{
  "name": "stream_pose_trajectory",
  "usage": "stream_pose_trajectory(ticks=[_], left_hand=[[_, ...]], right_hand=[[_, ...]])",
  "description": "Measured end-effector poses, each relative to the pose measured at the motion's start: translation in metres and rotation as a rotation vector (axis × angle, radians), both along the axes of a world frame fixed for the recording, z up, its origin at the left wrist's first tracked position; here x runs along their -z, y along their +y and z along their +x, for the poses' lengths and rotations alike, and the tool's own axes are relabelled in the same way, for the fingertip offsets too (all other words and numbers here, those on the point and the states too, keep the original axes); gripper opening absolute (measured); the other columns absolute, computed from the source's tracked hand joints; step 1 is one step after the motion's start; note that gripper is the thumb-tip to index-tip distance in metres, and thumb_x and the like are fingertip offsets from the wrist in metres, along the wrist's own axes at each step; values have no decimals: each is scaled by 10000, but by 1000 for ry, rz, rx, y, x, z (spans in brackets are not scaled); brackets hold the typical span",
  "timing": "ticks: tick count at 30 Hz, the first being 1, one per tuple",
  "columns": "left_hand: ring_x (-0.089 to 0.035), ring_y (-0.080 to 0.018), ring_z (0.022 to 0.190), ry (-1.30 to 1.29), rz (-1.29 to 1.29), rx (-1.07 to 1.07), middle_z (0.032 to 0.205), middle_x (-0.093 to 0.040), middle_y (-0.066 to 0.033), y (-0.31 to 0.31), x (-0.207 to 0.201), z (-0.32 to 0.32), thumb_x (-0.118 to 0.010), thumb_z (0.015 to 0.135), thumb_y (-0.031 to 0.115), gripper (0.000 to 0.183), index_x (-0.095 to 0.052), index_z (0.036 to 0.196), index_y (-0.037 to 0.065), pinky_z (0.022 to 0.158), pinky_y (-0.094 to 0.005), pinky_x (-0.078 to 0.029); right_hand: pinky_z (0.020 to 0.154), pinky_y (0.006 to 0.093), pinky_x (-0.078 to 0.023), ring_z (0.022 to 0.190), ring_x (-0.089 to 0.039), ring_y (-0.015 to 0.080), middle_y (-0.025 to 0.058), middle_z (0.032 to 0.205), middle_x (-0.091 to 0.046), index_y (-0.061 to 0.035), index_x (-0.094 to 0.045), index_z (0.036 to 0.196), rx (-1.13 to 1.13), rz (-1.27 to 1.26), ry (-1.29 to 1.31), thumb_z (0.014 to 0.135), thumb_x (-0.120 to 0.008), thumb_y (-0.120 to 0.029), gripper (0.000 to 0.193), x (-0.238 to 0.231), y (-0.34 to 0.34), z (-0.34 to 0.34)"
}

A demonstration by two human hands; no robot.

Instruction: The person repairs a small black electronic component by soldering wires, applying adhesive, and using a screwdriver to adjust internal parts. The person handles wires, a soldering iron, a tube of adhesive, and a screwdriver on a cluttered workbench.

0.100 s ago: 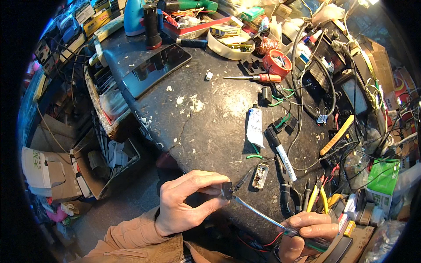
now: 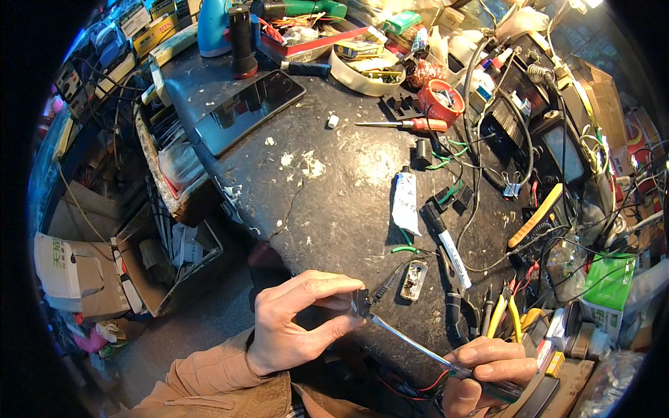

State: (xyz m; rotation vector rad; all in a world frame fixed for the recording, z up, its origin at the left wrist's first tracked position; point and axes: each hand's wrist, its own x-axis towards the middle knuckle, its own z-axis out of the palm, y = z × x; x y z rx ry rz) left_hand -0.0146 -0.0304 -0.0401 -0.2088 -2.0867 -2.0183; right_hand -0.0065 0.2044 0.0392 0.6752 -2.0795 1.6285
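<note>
Between thumb and fingertips, my left hand [image 2: 296, 324] pinches a small black plastic part [image 2: 361, 303] with a short black cord beside it, near the bench's front edge. My right hand [image 2: 495, 359], at the lower right, is closed round the handle of a screwdriver [image 2: 411, 341]. Its long bright shaft slants up to the left, and the tip meets the black part; the exact contact is too small to make out. Just right of the part, a small open metal-rimmed case [image 2: 414, 281] lies on the dark bench [image 2: 327, 216].
A white marker [image 2: 453, 258], dark-handled pliers [image 2: 453, 299], yellow-handled pliers [image 2: 497, 315] and a squeezed tube [image 2: 405, 202] lie on the right. Farther back are a red-handled screwdriver [image 2: 425, 125] and a phone [image 2: 249, 111]. Loose cables and boxes crowd the right side.
The screwdriver's handle shows a darker side now, turned slightly in my right fingers. My left hand and the black part look unmoved.
</note>
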Motion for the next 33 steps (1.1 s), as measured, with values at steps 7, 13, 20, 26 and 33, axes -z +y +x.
stream_pose_trajectory(ticks=[7,13,20,26,33], left_hand=[[-821,-207,998,-6,12,-4,1160,-798,-163,1,1,0,-910,836,-66,426,-785,1241,-21,861,-314,-689],[-819,-208,1002,-5,-2,-5,1162,-797,-162,0,2,0,-910,838,-63,426,-784,1243,-20,860,-313,-688],[-817,-206,1003,-5,3,-6,1163,-796,-160,1,2,0,-909,831,-74,437,-785,1245,-16,856,-309,-688],[-815,-203,1010,0,6,-4,1179,-794,-160,1,2,0,-906,822,-89,449,-786,1248,-11,851,-307,-690],[-814,-198,1009,1,-1,-6,1185,-793,-161,0,2,-1,-908,811,-94,460,-790,1247,-5,853,-304,-692]], right_hand=[[775,373,-625,843,-737,274,194,1029,-714,-24,-592,1118,-68,32,27,1007,-834,-164,301,0,4,-6],[760,371,-622,829,-737,277,203,1038,-729,-16,-593,1119,-92,21,31,1005,-836,-153,301,1,6,-6],[747,379,-621,824,-741,280,203,1028,-729,-15,-598,1113,-100,38,22,1002,-841,-149,299,1,6,-7],[753,383,-617,832,-737,277,198,1023,-728,-22,-599,1107,-95,43,11,996,-846,-148,299,-1,5,-5],[760,382,-612,827,-725,273,192,1025,-722,-29,-592,1110,-63,0,30,990,-850,-148,309,2,2,-4]])
